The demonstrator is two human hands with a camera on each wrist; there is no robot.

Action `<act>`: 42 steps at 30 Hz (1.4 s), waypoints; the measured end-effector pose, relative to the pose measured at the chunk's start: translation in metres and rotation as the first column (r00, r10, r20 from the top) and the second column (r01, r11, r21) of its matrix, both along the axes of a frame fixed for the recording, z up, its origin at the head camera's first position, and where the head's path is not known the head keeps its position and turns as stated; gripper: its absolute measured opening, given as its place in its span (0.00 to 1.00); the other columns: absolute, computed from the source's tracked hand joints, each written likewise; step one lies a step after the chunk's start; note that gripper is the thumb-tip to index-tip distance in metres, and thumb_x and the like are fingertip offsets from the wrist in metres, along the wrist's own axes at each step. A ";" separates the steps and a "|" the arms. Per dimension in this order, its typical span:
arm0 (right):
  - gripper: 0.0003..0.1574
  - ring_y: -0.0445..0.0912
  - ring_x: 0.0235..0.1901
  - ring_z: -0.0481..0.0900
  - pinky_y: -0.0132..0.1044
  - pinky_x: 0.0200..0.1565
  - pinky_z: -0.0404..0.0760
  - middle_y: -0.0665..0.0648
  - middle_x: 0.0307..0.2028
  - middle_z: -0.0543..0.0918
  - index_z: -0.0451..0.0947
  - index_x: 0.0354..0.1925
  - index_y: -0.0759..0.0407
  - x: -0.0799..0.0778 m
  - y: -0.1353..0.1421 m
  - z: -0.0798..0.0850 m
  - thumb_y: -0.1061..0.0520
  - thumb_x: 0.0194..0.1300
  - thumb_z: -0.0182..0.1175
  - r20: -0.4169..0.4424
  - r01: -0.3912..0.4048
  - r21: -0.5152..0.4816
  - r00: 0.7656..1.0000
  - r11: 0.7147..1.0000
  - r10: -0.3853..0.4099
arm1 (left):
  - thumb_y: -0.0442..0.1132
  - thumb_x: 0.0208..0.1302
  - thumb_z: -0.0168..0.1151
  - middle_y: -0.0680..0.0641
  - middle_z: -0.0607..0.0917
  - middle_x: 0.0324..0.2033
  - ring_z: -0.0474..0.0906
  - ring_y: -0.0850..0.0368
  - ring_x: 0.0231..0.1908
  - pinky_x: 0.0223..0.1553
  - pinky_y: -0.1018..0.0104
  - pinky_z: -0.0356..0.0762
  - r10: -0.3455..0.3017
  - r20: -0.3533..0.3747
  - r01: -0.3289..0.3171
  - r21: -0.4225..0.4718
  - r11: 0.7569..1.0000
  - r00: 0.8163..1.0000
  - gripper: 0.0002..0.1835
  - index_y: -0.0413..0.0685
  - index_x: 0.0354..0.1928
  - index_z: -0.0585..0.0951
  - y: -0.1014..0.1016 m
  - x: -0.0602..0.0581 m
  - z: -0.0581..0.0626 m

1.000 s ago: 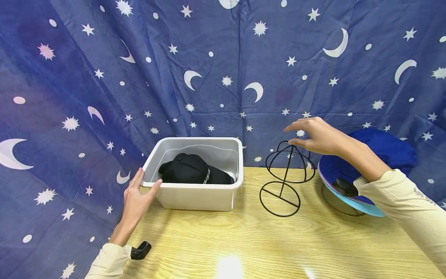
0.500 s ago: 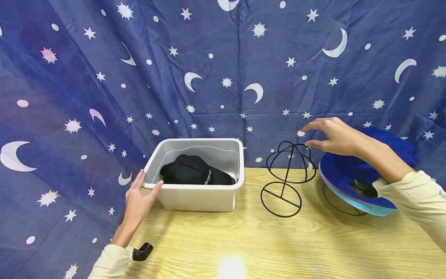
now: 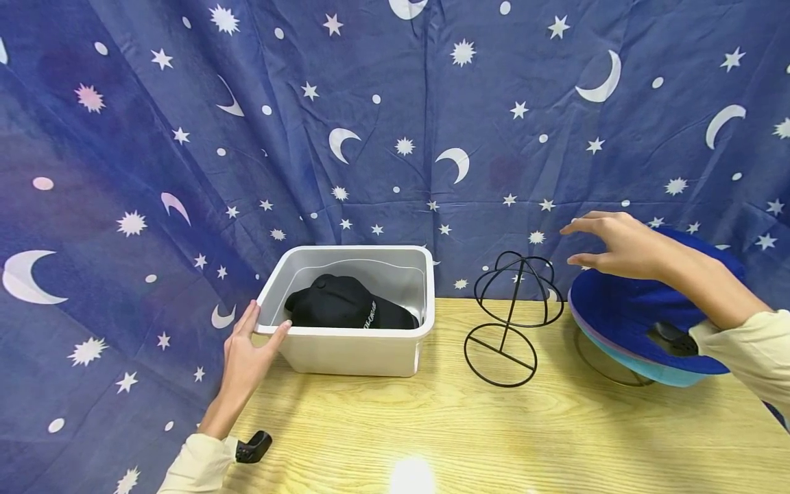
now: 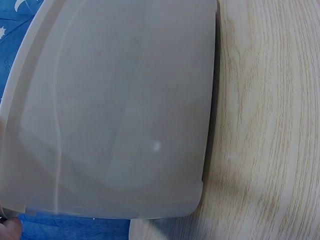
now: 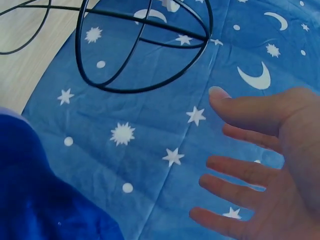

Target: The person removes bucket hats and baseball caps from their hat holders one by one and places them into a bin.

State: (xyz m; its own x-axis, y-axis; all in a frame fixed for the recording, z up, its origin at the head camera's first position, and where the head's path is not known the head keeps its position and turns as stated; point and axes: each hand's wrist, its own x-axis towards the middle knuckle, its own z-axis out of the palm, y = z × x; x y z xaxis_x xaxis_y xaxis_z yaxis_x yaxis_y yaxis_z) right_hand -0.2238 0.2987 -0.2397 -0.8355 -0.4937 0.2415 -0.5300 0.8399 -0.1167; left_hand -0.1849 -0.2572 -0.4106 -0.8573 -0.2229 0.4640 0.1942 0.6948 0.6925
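My left hand (image 3: 242, 360) rests at the front left corner of a light grey plastic bin (image 3: 352, 353), thumb on the front rim and straight fingers along the left rim. Inside the bin lies a black baseball cap (image 3: 333, 302) with pale lettering near its brim. My right hand (image 3: 623, 243) hovers with fingers and thumb apart and nothing between them. It is right of a bare black wire hat stand (image 3: 508, 322), seen too in the right wrist view. Partly hidden behind my right arm are a blue bucket hat (image 3: 607, 302) and a light blue brim (image 3: 669, 374) under it.
The blue hats sit on another wire stand (image 3: 586, 357) at the right. Everything stands on a wood-grain table (image 3: 469, 439). A dark blue curtain (image 3: 395, 123) with moons and stars hangs behind and on the left.
My right hand has moved away from the top of the bare wire stand to the right, toward the blue hats. My left hand has stayed at the bin.
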 end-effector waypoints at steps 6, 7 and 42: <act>0.30 0.69 0.54 0.70 0.66 0.50 0.69 0.73 0.55 0.73 0.76 0.55 0.64 0.000 0.011 0.000 0.55 0.55 0.69 0.016 0.071 0.034 0.997 0.997 -0.072 | 0.49 0.54 0.70 0.42 0.66 0.67 0.58 0.45 0.67 0.67 0.55 0.54 0.002 0.001 -0.002 0.001 1.000 1.000 0.41 0.32 0.65 0.67 0.000 -0.001 0.000; 0.30 0.69 0.54 0.70 0.66 0.50 0.69 0.73 0.55 0.73 0.75 0.55 0.64 0.000 0.013 0.000 0.54 0.55 0.69 0.017 0.079 0.041 0.997 0.996 -0.080 | 0.49 0.54 0.70 0.43 0.66 0.67 0.58 0.45 0.67 0.67 0.55 0.55 0.004 0.000 -0.004 -0.001 1.000 1.000 0.41 0.32 0.65 0.67 0.000 -0.001 -0.001; 0.39 0.79 0.47 0.65 0.75 0.45 0.64 0.84 0.48 0.67 0.69 0.54 0.73 -0.013 0.111 -0.028 0.46 0.55 0.67 0.000 0.391 0.183 0.917 0.902 -0.398 | 0.50 0.55 0.69 0.43 0.65 0.67 0.57 0.46 0.68 0.67 0.54 0.54 0.001 0.019 -0.001 0.002 1.000 1.000 0.42 0.32 0.66 0.65 -0.002 0.000 0.000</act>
State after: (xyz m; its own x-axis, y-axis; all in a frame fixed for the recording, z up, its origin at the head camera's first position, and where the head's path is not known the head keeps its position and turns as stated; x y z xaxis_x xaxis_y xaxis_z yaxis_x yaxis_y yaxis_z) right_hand -0.2365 0.4095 -0.2676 -0.9772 -0.1531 0.1470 -0.1489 0.9881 0.0393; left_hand -0.1845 -0.2591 -0.4108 -0.8660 -0.2242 0.4469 0.1803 0.6937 0.6973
